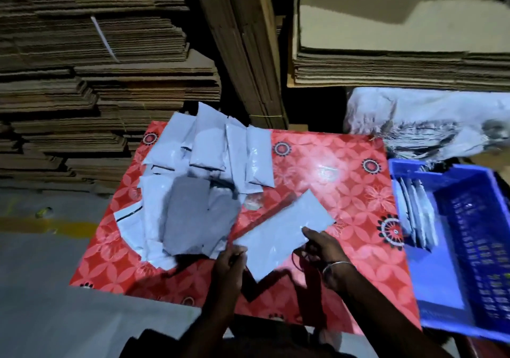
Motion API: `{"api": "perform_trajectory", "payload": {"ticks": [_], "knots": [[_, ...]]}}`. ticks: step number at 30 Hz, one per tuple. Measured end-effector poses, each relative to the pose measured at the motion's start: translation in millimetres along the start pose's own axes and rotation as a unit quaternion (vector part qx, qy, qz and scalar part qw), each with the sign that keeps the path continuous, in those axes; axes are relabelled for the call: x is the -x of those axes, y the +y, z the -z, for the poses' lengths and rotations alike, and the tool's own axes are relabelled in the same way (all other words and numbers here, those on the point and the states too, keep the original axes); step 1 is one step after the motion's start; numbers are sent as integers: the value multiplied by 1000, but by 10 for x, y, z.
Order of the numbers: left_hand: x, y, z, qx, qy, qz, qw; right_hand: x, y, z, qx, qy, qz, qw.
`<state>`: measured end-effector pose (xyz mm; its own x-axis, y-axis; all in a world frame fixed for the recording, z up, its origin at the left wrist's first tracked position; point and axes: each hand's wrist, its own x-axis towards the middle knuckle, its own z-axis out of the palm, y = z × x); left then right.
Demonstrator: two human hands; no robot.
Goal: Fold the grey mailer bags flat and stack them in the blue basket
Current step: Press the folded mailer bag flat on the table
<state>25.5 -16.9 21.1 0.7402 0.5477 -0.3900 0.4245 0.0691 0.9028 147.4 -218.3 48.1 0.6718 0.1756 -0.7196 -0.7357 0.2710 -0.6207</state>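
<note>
A flat grey mailer bag (281, 232) is held above the red patterned table (345, 192), tilted up to the right. My left hand (229, 261) pinches its lower left edge, and my right hand (321, 247) grips its right side. A heap of loose grey mailer bags (198, 181) lies on the table's left half, one darker grey piece on top. The blue basket (466, 236) stands at the table's right edge, with several folded bags (416, 214) leaning against its left wall.
Stacks of flattened cardboard (91, 81) rise behind and to the left of the table. More cardboard sheets (400, 54) lie at the back right, above a crumpled white sack (430, 120). The grey floor shows at the lower left.
</note>
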Motion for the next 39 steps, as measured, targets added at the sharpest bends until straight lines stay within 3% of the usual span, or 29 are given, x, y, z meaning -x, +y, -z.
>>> {"api": "perform_trajectory", "payload": {"ticks": [4,8,12,16,18,19,21,24,26,27,34,39], "knots": [[-197,54,-537,-79,-46,-56,994,109,-102,464,-60,62,-10,996],[-335,60,-1027,-133,-85,-41,987,23,-77,827,-42,147,-3,988],[-496,24,-1411,-189,-100,-30,976,-84,-36,1043,-35,183,-4,983],[-555,21,-1600,-235,-107,-28,966,-66,-73,1160,36,205,8,978],[-488,25,-1612,-284,-69,-91,952,-71,-99,1244,128,219,31,967],[-436,17,-1596,-308,-45,-146,939,-77,-114,1298,250,230,67,938],[-367,4,-1604,-337,-26,-247,908,-115,-145,1389,457,229,153,846],[-295,68,-1735,-378,-80,-318,866,-204,-246,1293,574,160,365,715],[-268,104,-1846,-424,-128,-341,829,-352,-297,1190,624,110,447,631],[-268,118,-1897,-442,-147,-340,817,-443,-311,1157,642,91,459,607],[-563,18,-2063,-540,-197,-315,755,-895,-172,1209,755,62,371,538],[-515,-70,-2072,-562,-142,-348,737,-1014,-96,1244,778,89,369,501]]}}
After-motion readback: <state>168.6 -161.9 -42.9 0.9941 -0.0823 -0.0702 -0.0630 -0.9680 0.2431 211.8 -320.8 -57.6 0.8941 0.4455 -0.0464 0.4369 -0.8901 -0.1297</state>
